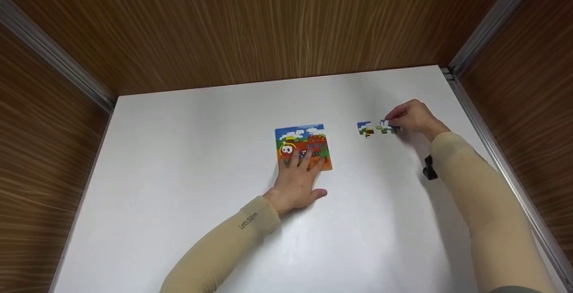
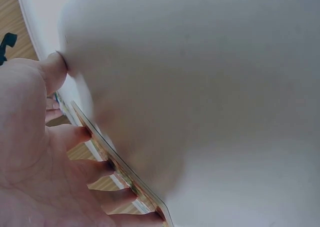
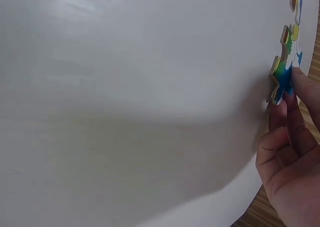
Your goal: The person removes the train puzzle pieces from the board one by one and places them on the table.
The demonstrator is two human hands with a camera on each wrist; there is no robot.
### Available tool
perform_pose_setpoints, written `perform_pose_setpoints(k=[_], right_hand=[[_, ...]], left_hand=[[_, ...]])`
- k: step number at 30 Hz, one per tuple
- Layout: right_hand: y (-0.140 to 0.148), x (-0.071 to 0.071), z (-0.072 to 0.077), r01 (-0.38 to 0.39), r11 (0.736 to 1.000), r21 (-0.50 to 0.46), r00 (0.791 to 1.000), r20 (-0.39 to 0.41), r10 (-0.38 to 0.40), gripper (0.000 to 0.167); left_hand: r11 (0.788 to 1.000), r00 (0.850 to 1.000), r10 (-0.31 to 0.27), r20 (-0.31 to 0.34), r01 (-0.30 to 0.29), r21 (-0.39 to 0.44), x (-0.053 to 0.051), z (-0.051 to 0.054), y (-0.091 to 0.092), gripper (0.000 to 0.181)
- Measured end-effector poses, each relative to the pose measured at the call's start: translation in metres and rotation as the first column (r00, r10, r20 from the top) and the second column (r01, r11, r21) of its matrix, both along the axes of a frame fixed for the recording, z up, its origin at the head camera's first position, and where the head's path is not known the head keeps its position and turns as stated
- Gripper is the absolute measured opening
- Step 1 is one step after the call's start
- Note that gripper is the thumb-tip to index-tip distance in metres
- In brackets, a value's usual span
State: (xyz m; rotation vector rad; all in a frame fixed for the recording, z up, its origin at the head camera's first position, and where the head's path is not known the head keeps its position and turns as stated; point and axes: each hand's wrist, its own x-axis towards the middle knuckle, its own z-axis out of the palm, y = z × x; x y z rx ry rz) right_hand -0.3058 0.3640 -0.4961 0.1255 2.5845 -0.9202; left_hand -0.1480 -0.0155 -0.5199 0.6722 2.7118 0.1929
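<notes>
A picture puzzle [image 1: 302,134] with a red cartoon train lies on the white table. My left hand [image 1: 295,183] rests on its lower part, fingers spread and thumb out to the side. In the left wrist view, the fingertips [image 2: 112,167] touch the board's face near its edge. To the right, my right hand [image 1: 414,116] pinches a jigsaw piece [image 1: 386,127] between thumb and fingers. The right wrist view shows this piece [image 3: 284,77] in blue, green and white, with knobbed edges. Left of it lies another jigsaw piece [image 1: 365,128], apart from the puzzle.
The white table [image 1: 179,158] is bordered by brown wood-grain panels [image 1: 268,24] at the back and sides. Metal rails [image 1: 474,118] run along the corners. A small black object [image 1: 429,168] shows beside the right sleeve.
</notes>
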Motion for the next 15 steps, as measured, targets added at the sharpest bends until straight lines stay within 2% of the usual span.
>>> perform_pose_setpoints(k=[5, 15], right_hand=[[-0.003, -0.001, -0.001, -0.013, 1.000, 0.012, 0.999, -0.033, 0.014, 0.025], [-0.014, -0.001, 0.005, -0.039, 0.999, -0.010, 0.995, -0.087, 0.038, 0.026]], left_hand=[[1.000, 1.000, 0.001, -0.005, -0.001, -0.001, 0.000, -0.001, 0.000, 0.089], [1.000, 1.000, 0.004, 0.007, -0.005, 0.008, 0.000, 0.001, 0.001, 0.088]])
